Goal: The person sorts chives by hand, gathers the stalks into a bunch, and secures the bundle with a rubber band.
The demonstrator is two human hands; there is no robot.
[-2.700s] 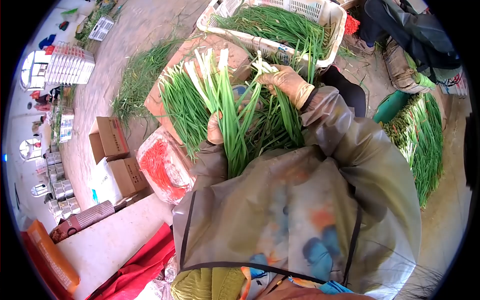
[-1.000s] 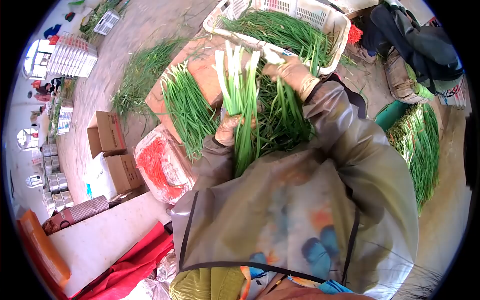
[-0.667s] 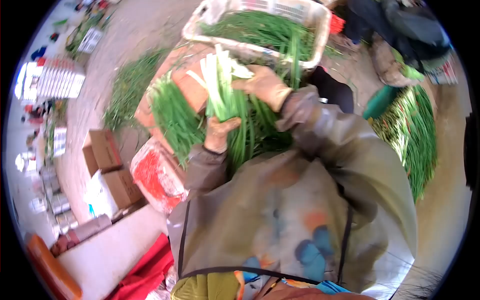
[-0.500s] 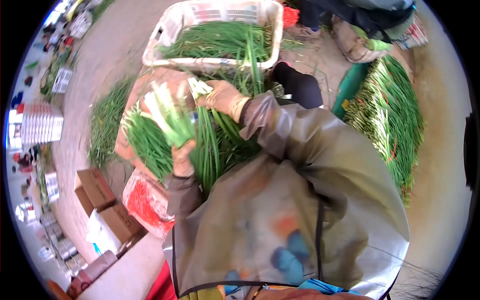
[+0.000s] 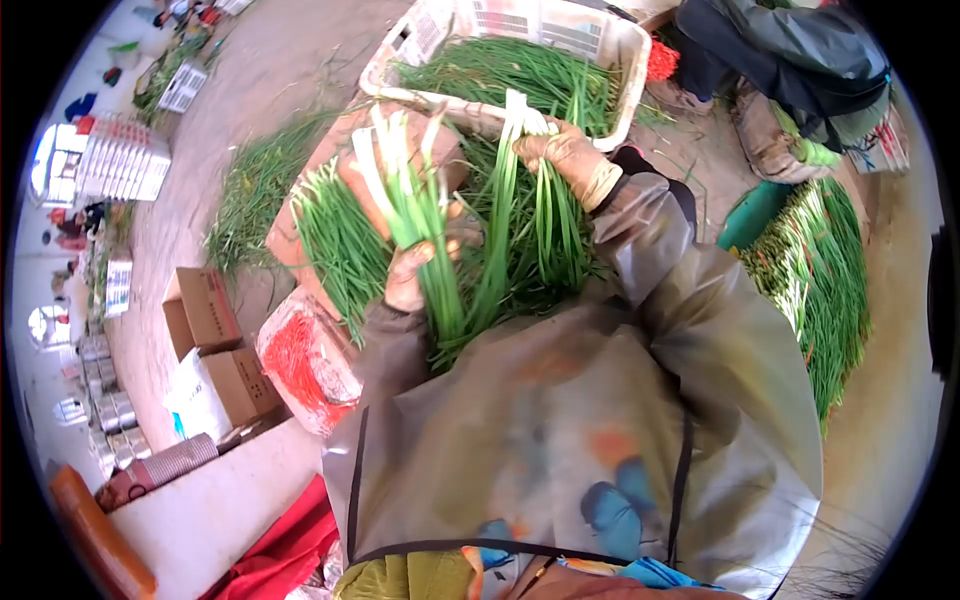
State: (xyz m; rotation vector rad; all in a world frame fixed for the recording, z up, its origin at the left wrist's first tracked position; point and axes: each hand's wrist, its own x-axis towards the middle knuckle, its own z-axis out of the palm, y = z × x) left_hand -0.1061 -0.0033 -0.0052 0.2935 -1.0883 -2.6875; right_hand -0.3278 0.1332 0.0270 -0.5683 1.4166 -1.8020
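Note:
My gloved left hand [image 5: 408,278] is wrapped round a bunch of green stalks [image 5: 400,200], their white ends pointing up. In my gloved right hand [image 5: 572,165] are other stalks [image 5: 522,120], pinched near their white ends, with the green leaves hanging down. Between and below my hands lies a loose heap of green leaves [image 5: 550,250] near my lap. A separate pile of stalks [image 5: 340,240] rests on the reddish-brown board [image 5: 290,235] just left of my left hand.
Ahead stands a white crate [image 5: 640,80] of greens. Tied bundles [image 5: 835,290] lie at the right, near a person in dark clothes [image 5: 780,50]. At the left are red ties [image 5: 298,365] on a block, open cardboard boxes [image 5: 205,310] and loose greens [image 5: 260,180] on the floor.
The camera view has swung left and back. My left hand still grips its bunch, now more upright; my right hand has moved away from it, with longer stalks hanging from its fingers.

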